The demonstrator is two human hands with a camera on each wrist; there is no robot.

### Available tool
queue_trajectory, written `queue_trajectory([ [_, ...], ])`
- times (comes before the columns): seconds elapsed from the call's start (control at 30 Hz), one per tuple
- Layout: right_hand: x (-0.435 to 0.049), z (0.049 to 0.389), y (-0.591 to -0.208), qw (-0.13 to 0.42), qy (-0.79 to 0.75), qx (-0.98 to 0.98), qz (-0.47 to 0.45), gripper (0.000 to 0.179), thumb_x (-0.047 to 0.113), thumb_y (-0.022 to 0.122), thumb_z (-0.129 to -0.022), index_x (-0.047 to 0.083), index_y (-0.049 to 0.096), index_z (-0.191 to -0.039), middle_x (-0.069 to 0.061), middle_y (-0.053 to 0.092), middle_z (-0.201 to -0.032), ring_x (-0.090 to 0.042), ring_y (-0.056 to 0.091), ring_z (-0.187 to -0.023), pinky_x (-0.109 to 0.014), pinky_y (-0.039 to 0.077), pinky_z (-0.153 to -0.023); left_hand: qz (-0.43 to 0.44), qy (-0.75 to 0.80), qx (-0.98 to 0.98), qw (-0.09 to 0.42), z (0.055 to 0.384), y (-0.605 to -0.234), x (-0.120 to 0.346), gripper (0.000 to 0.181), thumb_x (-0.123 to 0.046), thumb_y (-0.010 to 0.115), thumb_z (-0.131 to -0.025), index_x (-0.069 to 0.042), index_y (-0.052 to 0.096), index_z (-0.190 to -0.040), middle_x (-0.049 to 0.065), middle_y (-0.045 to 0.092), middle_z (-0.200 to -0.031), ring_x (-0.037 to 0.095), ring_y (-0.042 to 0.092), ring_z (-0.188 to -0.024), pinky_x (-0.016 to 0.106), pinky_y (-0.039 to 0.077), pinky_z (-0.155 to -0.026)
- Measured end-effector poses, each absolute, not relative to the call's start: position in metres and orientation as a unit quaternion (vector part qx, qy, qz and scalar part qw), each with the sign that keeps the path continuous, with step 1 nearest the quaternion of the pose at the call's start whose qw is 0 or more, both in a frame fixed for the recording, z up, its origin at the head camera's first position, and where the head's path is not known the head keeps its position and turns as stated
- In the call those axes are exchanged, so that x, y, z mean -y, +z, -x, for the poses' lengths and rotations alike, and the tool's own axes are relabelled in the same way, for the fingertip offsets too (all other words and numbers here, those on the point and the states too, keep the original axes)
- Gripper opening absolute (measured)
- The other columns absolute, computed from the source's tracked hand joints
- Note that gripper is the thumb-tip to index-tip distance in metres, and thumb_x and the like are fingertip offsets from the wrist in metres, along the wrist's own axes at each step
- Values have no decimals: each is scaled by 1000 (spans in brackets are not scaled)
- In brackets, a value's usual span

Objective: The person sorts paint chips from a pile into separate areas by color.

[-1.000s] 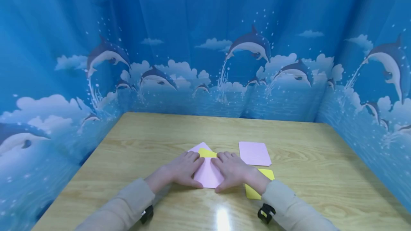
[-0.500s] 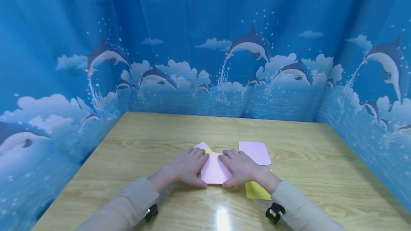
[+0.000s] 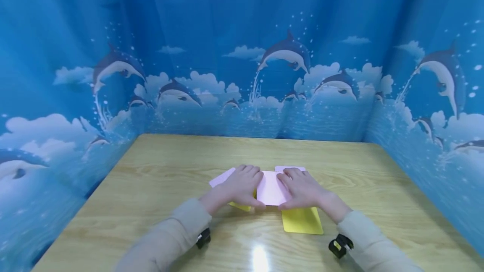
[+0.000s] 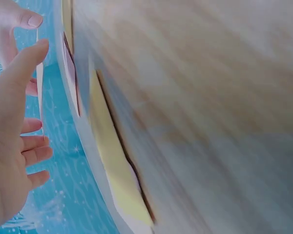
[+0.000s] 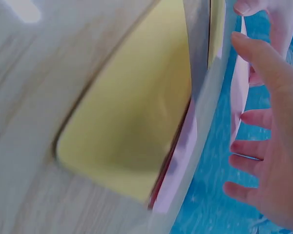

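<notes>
A pink square sheet of paper [image 3: 271, 188] is held up between both hands, above the tabletop. My left hand [image 3: 243, 186] grips its left edge between thumb and fingers. The opposite edge is in the grip of my right hand [image 3: 304, 190]. Edge-on in the right wrist view, the held sheet [image 5: 239, 87] looks thin and slightly bowed. Below my right hand lies a yellow square stack [image 3: 302, 221], with a pink stack [image 3: 289, 168] behind it. Under my left hand a pink piece [image 3: 223, 176] and a yellow piece [image 3: 241, 207] show partly; the hand covers the rest.
The wooden table [image 3: 170, 158] runs back to a blue dolphin-print curtain [image 3: 227, 53] that hangs behind it and on both sides. Black wrist cameras [image 3: 340, 245] sit at the beige sleeves [image 3: 378, 238].
Both hands have moved right and farther back, carrying the pink sheet off the pile at left. The yellow stack at right shows more, while the pink stack behind is now mostly covered.
</notes>
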State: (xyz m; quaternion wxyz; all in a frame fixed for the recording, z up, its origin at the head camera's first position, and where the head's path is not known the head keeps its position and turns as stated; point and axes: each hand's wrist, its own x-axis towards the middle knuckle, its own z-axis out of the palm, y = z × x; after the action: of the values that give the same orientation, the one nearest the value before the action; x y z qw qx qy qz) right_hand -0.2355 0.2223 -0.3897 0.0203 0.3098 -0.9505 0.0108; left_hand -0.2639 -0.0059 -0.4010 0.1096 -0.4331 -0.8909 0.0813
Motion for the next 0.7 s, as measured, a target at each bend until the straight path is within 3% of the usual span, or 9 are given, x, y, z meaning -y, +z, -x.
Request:
queue_trajectory([
  [0.27,-248,245,-387,15,7,968,-252,86,61,67,-70,5,47,-132,-25,44,-130,-41,41,-118,-62,35,-90,421,57,901,85,280,-397,-28,86,-76,48,-73,-8,48,-126,6,49,-122,19,45,-109,35,38,-93],
  [0.53,-270,256,-391,-14,29,973,-229,90,65,64,-71,3,45,-134,-26,44,-130,-42,41,-118,-62,32,-93,398,30,917,19,293,-400,-51,92,-75,51,-73,-8,41,-135,8,41,-136,22,36,-125,39,27,-105],
  [0.7,-280,261,-393,-18,43,975,-218,89,65,64,-71,3,47,-132,-25,44,-129,-41,41,-117,-60,33,-93,391,30,920,8,298,-405,-63,92,-77,49,-73,-10,41,-136,6,41,-136,20,36,-125,37,28,-105],
])
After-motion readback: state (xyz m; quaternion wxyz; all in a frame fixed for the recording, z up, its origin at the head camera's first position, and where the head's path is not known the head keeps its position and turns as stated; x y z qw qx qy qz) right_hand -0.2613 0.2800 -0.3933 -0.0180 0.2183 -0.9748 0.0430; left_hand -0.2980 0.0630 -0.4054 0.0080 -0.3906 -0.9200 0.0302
